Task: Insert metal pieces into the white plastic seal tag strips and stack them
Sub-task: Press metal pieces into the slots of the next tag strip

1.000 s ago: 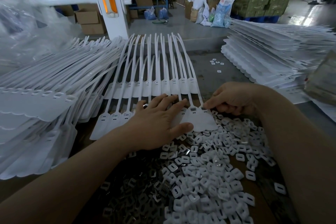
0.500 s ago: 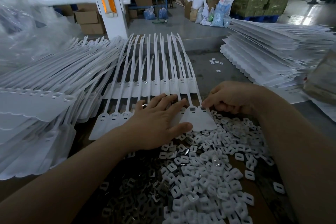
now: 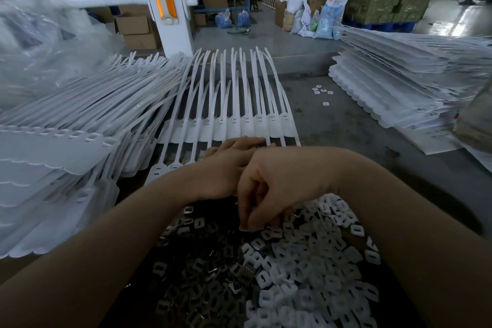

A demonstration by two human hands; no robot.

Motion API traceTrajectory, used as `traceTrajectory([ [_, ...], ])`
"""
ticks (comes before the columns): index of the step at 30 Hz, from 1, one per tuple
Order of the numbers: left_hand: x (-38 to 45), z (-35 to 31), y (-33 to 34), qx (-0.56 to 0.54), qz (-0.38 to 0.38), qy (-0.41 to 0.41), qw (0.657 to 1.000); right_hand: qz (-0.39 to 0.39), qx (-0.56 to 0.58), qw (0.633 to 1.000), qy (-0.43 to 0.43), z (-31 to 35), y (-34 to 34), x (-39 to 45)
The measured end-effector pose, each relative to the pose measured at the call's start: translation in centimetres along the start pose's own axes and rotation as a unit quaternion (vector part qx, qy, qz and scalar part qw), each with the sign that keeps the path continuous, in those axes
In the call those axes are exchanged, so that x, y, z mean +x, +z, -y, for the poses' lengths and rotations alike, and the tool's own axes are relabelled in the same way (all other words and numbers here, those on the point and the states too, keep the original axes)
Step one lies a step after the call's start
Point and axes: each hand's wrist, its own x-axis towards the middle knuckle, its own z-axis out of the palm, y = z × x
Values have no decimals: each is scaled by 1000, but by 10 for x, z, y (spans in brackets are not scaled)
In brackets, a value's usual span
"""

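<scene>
The right hand [image 3: 269, 189] is reaching down into the pile of white inserts [image 3: 306, 261], its grip curling to pinch one piece at the fingertips [image 3: 246, 225]. The left hand [image 3: 229, 168] is lying flat, fingers spread, pressing the seal tag strip [image 3: 170, 168] on the desk [image 3: 332, 125]. The strip is lying just beyond the right hand, long axis running away from the person.
</scene>
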Motion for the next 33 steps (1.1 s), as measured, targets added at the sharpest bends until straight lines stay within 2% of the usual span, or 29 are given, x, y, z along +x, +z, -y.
traceTrajectory([
  [2, -4, -1, -5, -47, -2, 8, 999, -15, 4, 1000, -15, 1, 2, 3],
  [10, -1, -1, -7, -80, -5, 14, 997, -40, -59, 997, -19, 2, 10, 10],
  [16, -5, -2, -6, -66, 0, 22, 998, -27, -22, 999, -28, 1, 9, 8],
  [18, -5, -3, -8, -126, -8, 13, 992, -33, 8, 999, -39, -1, 6, 6],
  [21, -7, -6, -7, -313, -53, -41, 947, -102, 69, 991, -48, -11, 0, 1],
  [25, -1, -3, -7, -278, -143, -27, 950, -263, 161, 950, -41, -31, -8, -1],
  [27, 1, -1, -11, -310, -174, -10, 934, -322, 179, 929, -35, -39, -8, 2],
  [33, 1, 7, -21, -462, -133, -74, 874, -412, 165, 894, -56, -47, -4, 13],
])
